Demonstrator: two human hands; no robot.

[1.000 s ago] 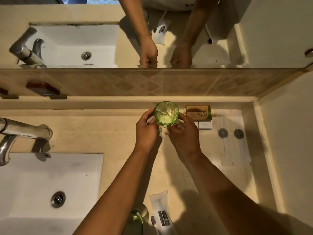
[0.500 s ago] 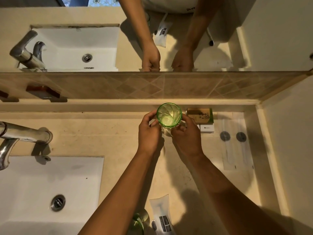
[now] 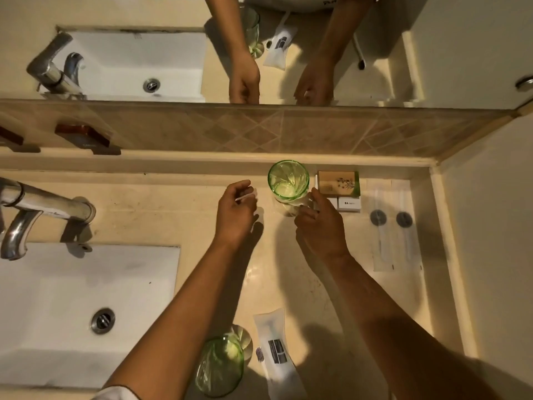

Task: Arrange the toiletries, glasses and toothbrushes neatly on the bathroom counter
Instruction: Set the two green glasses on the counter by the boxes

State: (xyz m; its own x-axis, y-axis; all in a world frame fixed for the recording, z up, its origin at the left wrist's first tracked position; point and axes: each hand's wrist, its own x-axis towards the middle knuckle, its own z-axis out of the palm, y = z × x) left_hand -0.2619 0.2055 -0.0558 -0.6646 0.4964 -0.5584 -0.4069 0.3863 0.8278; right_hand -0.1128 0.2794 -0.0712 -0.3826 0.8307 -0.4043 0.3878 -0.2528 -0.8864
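Green glass (image 3: 288,180) stands upright at far edge of counter (image 3: 173,223), mouth up, long axis vertical, just left of the soap box (image 3: 339,183). Right hand (image 3: 320,226) half open, fingertips at the glass base; can't tell if actually touching. Left hand (image 3: 236,212) apart from glass, loosely curled, pinching a thin white strip, prob. wrapper. To finish well: let go w/o tipping it, keep it in line w/ boxes. Second glass (image 3: 220,368) and toothbrush packet (image 3: 277,350) lie near, unsorted.

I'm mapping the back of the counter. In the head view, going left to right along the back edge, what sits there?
Faucet → left hand → green glass → brown box → two clear packets with dark round discs.
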